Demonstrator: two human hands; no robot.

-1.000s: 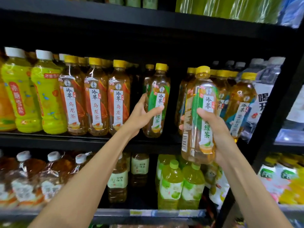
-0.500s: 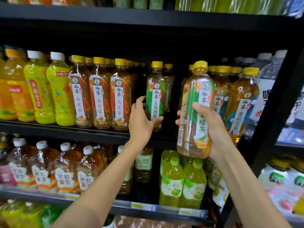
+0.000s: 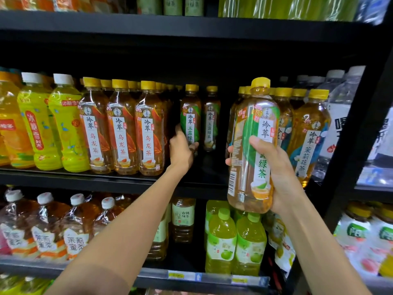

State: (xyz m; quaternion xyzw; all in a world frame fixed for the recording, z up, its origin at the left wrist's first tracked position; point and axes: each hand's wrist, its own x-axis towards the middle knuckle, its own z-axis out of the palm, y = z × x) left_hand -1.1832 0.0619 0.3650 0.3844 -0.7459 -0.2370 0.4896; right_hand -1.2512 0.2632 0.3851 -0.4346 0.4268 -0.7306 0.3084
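At frame centre the left hand (image 3: 182, 153) reached into the black shelf (image 3: 95, 180), fingers curled round the lower part of a standing green-tea bottle (image 3: 190, 116). Centre right, the right hand (image 3: 276, 167) wrapped a second green-tea bottle (image 3: 253, 124), upright before the shelf. A dark gap lay between the oolong bottles (image 3: 148, 133) and the jasmine-tea bottles (image 3: 308, 141).

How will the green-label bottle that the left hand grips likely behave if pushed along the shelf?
The green-label bottle looks full to the neck, so probably heavy for its size. Tall and narrow, it may tip if pushed high; the left hand grips it low, which should help. Its glossy wrap may be slippery.
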